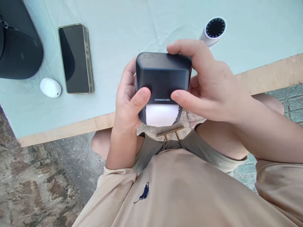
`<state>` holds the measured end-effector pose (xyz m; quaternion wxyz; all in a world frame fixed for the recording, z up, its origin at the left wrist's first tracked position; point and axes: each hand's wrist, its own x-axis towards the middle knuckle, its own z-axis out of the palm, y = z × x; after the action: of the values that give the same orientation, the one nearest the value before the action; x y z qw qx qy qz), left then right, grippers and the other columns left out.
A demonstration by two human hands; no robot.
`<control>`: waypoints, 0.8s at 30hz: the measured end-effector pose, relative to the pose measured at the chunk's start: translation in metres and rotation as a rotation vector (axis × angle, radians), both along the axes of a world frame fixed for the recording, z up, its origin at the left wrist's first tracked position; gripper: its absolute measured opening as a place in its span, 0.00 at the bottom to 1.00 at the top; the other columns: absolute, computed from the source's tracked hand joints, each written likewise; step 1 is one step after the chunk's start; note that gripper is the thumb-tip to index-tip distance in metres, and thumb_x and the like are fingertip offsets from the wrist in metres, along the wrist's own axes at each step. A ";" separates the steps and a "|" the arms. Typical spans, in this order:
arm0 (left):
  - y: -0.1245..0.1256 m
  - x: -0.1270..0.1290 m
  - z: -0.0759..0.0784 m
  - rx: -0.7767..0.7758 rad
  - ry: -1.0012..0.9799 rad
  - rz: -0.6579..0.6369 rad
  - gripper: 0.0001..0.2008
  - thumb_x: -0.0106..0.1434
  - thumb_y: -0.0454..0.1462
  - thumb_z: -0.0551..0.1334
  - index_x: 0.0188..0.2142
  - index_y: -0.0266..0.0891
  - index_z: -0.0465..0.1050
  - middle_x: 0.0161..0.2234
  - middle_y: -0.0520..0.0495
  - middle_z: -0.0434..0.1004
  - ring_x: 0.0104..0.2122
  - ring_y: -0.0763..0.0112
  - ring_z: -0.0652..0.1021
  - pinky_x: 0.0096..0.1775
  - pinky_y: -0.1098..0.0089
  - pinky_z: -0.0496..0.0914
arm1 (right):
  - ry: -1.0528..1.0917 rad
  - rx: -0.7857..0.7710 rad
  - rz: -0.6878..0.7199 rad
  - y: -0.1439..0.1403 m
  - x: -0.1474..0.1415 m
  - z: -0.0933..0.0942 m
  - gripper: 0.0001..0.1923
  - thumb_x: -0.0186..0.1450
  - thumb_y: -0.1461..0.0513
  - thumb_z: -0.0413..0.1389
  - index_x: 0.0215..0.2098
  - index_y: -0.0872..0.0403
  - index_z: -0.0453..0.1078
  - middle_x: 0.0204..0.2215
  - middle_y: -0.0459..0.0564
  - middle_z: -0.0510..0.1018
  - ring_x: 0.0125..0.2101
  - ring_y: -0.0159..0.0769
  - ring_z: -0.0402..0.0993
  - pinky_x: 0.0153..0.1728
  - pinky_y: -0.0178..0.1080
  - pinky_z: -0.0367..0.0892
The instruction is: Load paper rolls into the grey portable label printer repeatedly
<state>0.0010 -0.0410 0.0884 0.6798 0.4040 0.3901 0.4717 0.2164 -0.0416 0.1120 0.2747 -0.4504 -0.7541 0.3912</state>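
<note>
a table (260,37) covered in pale green cloth stands over rough paving, its wooden edge running just under the hands. both hands are clamped on a small dark printer (163,78), held in the air above the person's lap, at the near edge of the table. the left hand (129,101) grips the printer's left side, thumb pressed on the front face next to the brand lettering. the right hand (208,85) wraps the right side, fingers curled over the top and thumb on the front, just beside the left thumb. a strip of white paper (162,115) with a torn corner sticks out of the slot below the two thumbs. beyond the right hand's fingers, a white cylinder (213,30) with a dark round end lies on the cloth. well to the left of the left hand lie a phone (75,58), screen dark, a small white case (50,87) just beside it, and a black cap (17,44) at the far corner.
</note>
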 end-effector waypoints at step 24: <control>-0.003 -0.003 0.001 0.028 0.010 -0.005 0.24 0.62 0.53 0.77 0.54 0.51 0.80 0.59 0.48 0.82 0.78 0.44 0.63 0.75 0.47 0.68 | 0.162 -0.064 0.029 0.008 -0.006 -0.007 0.32 0.70 0.53 0.60 0.67 0.53 0.57 0.62 0.54 0.70 0.46 0.29 0.73 0.43 0.35 0.75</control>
<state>-0.0018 -0.0440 0.0890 0.6731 0.4169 0.3860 0.4734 0.2107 -0.0335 0.1053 0.3144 -0.4148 -0.7231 0.4542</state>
